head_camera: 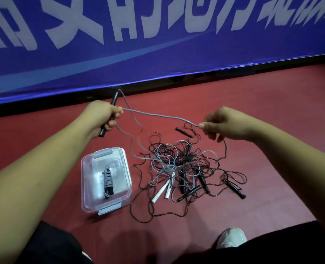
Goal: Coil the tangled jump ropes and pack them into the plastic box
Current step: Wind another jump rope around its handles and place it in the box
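- Dark trousers (49, 244) fill the bottom edge, with a pale shoe (231, 238) showing between the knees at lower right; both bare forearms reach forward from there over the red floor (262, 168).
- Left hand (102, 115) is raised at upper left, its fingers curled round a black handle (115, 99) that sticks out above and below the fist, tilted.
- A grey rope (157, 114) comes off the top of that handle, passes through the left fingertips and runs in a shallow sag across to the right hand (220, 124).
- Right hand pinches the rope between thumb and forefinger; the other fingers are loosely bent below it.
- Slack loops hang from both hands down towards the tangle (182, 164), which lies on the floor below and between the hands.
- In the tangle, thin dark and grey cords are knotted together with two white handles (162, 189) and several black handles (236, 189).
- A clear plastic box (86, 187) sits on the floor just left of the tangle; a dark cord runs close by its right side.
- One coiled rope (107, 181), grey cord wound round dark handles, lies inside the box.
- A blue banner (157, 54) with large white characters stands along the far edge of the floor.
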Tool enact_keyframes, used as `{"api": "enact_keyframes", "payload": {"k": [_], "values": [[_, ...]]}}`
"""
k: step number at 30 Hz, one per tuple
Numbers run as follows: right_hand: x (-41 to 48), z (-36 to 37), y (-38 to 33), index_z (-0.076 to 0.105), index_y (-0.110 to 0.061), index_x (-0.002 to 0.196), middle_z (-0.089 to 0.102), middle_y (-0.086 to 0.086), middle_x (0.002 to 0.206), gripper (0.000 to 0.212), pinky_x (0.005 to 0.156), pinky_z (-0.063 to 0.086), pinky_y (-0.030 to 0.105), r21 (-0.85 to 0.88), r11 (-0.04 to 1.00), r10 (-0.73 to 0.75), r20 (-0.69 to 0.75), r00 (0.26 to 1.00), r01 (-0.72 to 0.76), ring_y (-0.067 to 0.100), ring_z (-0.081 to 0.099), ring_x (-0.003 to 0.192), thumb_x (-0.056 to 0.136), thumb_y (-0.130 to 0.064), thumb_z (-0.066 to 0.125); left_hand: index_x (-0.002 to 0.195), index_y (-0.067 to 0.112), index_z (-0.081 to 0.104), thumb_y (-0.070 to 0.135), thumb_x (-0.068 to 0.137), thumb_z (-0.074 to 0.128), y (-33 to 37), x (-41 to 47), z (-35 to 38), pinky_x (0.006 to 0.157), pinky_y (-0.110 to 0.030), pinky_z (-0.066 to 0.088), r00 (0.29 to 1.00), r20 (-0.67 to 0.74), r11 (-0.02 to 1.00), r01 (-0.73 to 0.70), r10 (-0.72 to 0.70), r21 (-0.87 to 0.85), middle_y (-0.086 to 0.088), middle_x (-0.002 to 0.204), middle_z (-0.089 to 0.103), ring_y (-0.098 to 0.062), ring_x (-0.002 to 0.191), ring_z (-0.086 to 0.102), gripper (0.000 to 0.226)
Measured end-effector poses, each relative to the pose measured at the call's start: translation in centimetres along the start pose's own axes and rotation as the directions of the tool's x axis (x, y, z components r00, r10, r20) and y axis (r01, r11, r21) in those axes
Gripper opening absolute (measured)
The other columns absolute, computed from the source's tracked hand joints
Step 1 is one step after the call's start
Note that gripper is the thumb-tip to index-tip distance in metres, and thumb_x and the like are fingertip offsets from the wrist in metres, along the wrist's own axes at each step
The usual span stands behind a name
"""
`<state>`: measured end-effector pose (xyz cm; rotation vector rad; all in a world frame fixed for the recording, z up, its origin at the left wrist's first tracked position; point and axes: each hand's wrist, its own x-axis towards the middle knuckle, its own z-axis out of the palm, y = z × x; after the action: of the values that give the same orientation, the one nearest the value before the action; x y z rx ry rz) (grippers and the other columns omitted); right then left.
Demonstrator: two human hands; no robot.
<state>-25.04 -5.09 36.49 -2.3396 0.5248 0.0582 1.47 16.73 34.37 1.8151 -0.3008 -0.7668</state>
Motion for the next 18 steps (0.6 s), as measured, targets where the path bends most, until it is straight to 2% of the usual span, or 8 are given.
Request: {"api": "enact_keyframes", "payload": {"k": [2,5,8,11,13,16,18], "values": [[0.0,0.1,0.0,0.07,-0.015,0.077,0.065,0.001,0.062,0.028,0.06,0.049,0.028,-0.07,0.997,-0.042,-0.033,0.999,0.039,0.01,0.055,0.055,0.098,-0.032,0.061,0.082,0.008,0.056,0.009,0.098,0.051,-0.7,-0.2,0.6,0.032,-0.011,0.019,1.0,-0.002,0.988,-0.015,0.016,0.156,-0.002,0.067,0.055,-0.004,0.03,0.034,0.017],[0.0,0.8,-0.8,0.071,-0.012,0.08,0.063,0.001,0.059,0.026,0.055,0.045,0.022,-0.033,0.994,-0.108,-0.054,0.993,0.106,0.008,0.054,0.05,0.097,-0.03,0.061,0.091,0.008,0.057,0.003,0.096,0.053,-1.5,-0.8,1.7,0.031,-0.012,0.025,0.998,0.014,0.955,-0.06,0.058,0.29,-0.011,0.081,0.065,-0.007,0.03,0.049,0.007],[0.2,1.3,-2.3,0.069,-0.016,0.077,0.063,0.004,0.059,0.025,0.052,0.045,0.02,-0.018,0.984,-0.179,-0.04,0.983,0.178,0.011,0.055,0.049,0.097,-0.03,0.062,0.103,0.01,0.059,0.006,0.096,0.055,-1.1,-1.9,3.5,0.03,-0.015,0.026,0.976,0.06,0.909,-0.215,0.208,0.357,-0.016,0.076,0.058,-0.007,0.037,0.06,0.009],[0.7,1.9,-3.6,0.07,-0.019,0.077,0.061,-0.001,0.057,0.023,0.05,0.041,0.018,-0.071,0.977,-0.199,0.009,0.98,0.199,0.008,0.051,0.048,0.096,-0.03,0.064,0.099,0.004,0.061,0.01,0.096,0.055,0.2,-3.0,4.8,0.032,-0.015,0.03,0.913,0.041,0.8,-0.376,0.405,0.468,-0.02,0.07,0.064,-0.005,0.037,0.058,0.009],[0.7,2.1,-4.1,0.07,-0.018,0.077,0.06,-0.003,0.055,0.023,0.048,0.038,0.014,-0.132,0.971,-0.191,0.06,0.98,0.197,0.003,0.048,0.044,0.096,-0.031,0.064,0.095,0.002,0.064,0.013,0.094,0.057,0.9,-3.3,5.0,0.035,-0.018,0.033,0.867,-0.008,0.742,-0.421,0.498,0.521,-0.02,0.069,0.062,-0.005,0.036,0.053,0.013],[0.7,2.3,-4.3,0.065,-0.021,0.069,0.058,-0.005,0.05,0.029,0.047,0.036,0.014,-0.157,0.97,-0.166,0.129,0.978,0.185,0.003,0.046,0.041,0.096,-0.032,0.064,0.097,0.008,0.069,0.019,0.092,0.061,1.1,-3.4,4.6,0.046,-0.025,0.034,0.853,-0.114,0.755,-0.378,0.508,0.536,-0.011,0.064,0.056,-0.014,0.043,0.045,0.015],[0.7,2.6,-4.4,0.065,-0.021,0.069,0.057,-0.004,0.05,0.03,0.047,0.036,0.014,-0.132,0.974,-0.166,0.149,0.975,0.186,0.005,0.045,0.042,0.096,-0.033,0.063,0.095,0.016,0.068,0.018,0.093,0.061,1.2,-4.0,4.5,0.044,-0.022,0.033,0.891,-0.051,0.808,-0.383,0.451,0.447,-0.009,0.064,0.061,-0.01,0.04,0.047,0.008]]}}
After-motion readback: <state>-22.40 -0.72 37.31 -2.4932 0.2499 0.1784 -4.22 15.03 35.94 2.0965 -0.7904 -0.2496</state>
